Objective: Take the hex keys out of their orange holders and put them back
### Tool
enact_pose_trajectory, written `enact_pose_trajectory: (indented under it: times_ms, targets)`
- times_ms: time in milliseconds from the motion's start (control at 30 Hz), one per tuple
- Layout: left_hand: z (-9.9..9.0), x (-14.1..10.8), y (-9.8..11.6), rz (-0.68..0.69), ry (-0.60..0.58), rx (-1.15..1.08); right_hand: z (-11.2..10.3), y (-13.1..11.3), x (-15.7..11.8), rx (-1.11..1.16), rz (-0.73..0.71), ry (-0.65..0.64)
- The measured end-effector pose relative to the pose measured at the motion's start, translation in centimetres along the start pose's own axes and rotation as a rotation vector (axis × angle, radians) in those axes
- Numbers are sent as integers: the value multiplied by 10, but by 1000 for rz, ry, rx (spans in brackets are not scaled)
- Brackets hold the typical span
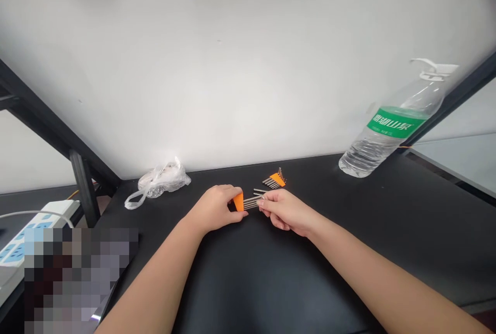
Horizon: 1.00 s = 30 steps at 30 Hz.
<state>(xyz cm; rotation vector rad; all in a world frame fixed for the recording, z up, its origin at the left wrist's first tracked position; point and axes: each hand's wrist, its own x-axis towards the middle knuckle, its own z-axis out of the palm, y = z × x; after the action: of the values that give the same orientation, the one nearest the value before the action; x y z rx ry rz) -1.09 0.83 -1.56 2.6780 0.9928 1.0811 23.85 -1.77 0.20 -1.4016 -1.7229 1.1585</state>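
My left hand (220,207) is closed around an orange hex key holder (238,202), gripping it by its edges with thumb and fingers. Several thin metal hex keys (251,203) stick out of it to the right. At their free ends, my right hand (284,210) is closed in a pinch on a hex key; its fingers hide the tips, so which key they grip is unclear. Just behind my right hand, a second orange holder (278,179) with several metal keys lies on the black table (263,282).
A large water bottle (387,122) with a green label stands at the back right. A clear plastic bag (163,176) lies against the wall at the back left. A white power strip (39,233) and a blurred-out object (77,277) are at the left.
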Motion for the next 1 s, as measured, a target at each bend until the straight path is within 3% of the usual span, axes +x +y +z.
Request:
enact_pose_trajectory:
  times_ms: [100,300,600,733,1000]
  targets:
    - [-2,0,-8,-49,24,15,-7,2,1,-26,18,28]
    - [2,1,-16,-87,49,63,-11,5,3,-344,80,59]
    - [6,2,-15,-83,56,59,-17,-5,0,-547,65,110]
    - [7,3,-16,-94,60,49,-21,-9,-2,-681,-25,113]
    - [8,4,-15,-102,39,32,-24,-12,-7,-733,-14,121]
